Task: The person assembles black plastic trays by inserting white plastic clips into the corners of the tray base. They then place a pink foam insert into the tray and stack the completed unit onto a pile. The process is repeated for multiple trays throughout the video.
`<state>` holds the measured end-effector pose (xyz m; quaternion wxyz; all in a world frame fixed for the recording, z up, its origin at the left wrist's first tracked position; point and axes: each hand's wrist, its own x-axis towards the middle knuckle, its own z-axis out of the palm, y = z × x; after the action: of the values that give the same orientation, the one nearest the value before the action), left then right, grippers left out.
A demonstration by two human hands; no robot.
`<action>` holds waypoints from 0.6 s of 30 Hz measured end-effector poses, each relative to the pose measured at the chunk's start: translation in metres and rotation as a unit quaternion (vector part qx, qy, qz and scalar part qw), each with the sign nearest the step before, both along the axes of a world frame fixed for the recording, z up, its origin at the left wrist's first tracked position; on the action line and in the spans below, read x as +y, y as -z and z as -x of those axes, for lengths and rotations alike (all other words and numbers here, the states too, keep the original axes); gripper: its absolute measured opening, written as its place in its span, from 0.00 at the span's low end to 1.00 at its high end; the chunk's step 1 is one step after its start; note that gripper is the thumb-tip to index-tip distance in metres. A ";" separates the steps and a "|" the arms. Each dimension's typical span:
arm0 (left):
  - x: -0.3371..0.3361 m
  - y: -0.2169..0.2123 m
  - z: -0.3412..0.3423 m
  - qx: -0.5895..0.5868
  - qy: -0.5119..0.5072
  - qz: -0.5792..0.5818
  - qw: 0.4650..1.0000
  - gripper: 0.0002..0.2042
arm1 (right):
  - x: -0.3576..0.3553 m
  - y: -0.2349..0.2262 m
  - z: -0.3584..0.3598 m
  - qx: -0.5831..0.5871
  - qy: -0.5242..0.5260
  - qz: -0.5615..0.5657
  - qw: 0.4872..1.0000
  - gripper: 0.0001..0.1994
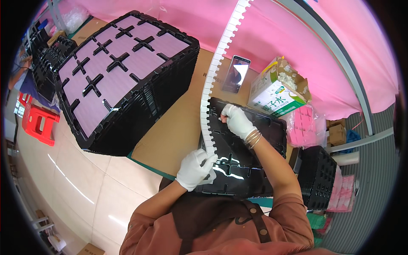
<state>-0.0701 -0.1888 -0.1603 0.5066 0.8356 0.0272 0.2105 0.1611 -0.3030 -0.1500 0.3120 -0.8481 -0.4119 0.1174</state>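
A long white strip with a notched edge (pixel 205 110) has its lower end pinched between the thumb and fingers of the gloved left hand (pixel 194 169); from there it rises past the left side of the right hand and on beyond both hands. Under the right hand, and just right of the left, lies a glossy black molded tray (pixel 246 159). The gloved right hand (pixel 239 121), well apart from the left, is at the tray's far left part with fingers curled; whether they grip anything cannot be told. Brown cardboard (pixel 170 123) lies beneath the work. Beyond the right hand is a phone (pixel 236 74); to that hand's upper right, an open carton (pixel 276 91) holding white scraps. Right of it sits a clear bag of pink pieces (pixel 304 123). Left of both hands stands a tall stack of black trays (pixel 144 108) topped by a lilac sheet (pixel 159 51). Farther left is a red stool (pixel 39 121); beyond everything hangs pink cloth (pixel 348 42).
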 end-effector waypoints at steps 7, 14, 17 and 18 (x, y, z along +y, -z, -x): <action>0.000 -0.004 0.001 0.018 -0.003 0.007 1.000 0.06 | -0.017 -0.033 0.004 -0.074 0.029 -0.007 0.997 0.09; 0.001 -0.006 -0.001 0.019 0.018 0.015 1.000 0.08 | -0.097 -0.140 -0.108 -0.308 0.339 -0.054 0.887 0.12; 0.001 0.001 -0.002 0.023 0.036 0.066 0.997 0.08 | -0.141 -0.131 -0.117 -0.423 0.244 0.149 0.860 0.12; 0.004 0.005 -0.002 0.031 0.030 0.096 0.994 0.09 | -0.128 -0.130 -0.093 -0.460 0.241 0.116 0.847 0.12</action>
<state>-0.0683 -0.1853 -0.1657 0.5895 0.7897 0.0378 0.1657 0.2540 -0.4307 -0.0197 0.0050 -0.9074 -0.2741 -0.3184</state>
